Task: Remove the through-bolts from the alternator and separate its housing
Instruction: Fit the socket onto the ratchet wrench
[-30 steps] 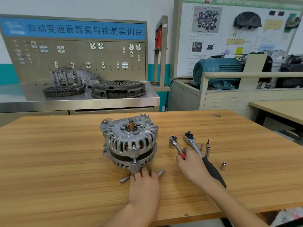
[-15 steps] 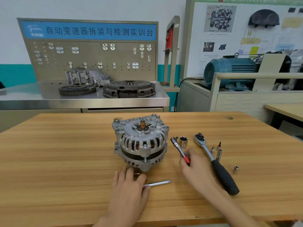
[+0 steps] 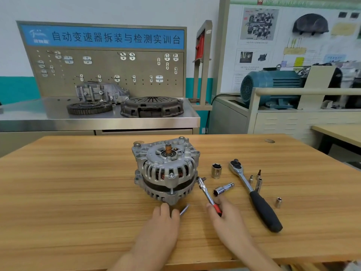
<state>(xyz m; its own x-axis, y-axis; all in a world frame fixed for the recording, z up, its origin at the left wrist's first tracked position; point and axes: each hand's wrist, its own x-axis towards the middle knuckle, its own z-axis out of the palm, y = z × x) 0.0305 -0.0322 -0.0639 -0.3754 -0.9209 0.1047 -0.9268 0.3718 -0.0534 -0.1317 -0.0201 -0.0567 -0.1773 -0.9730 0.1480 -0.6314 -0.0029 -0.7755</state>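
- The left hand [image 3: 163, 222] pinches a loose through-bolt [image 3: 184, 209] at the alternator's near edge.
- The right hand [image 3: 227, 217] grips a small red-handled ratchet [image 3: 208, 194].
- The alternator [image 3: 166, 170] sits mid-table [image 3: 78, 192], shaft up.
- A large ratchet [image 3: 254, 194] lies to its right.

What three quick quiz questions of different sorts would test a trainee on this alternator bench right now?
1. True or false: the right hand holds the large black-handled ratchet.
2. Which lies nearest the silver alternator? A) small loose socket B) upright chrome socket C) blue electric motor
3. Fill in: the left hand touches a slim metal ____.

Key: 1 false, it holds the small red-handled ratchet; 2 B; 3 bolt.
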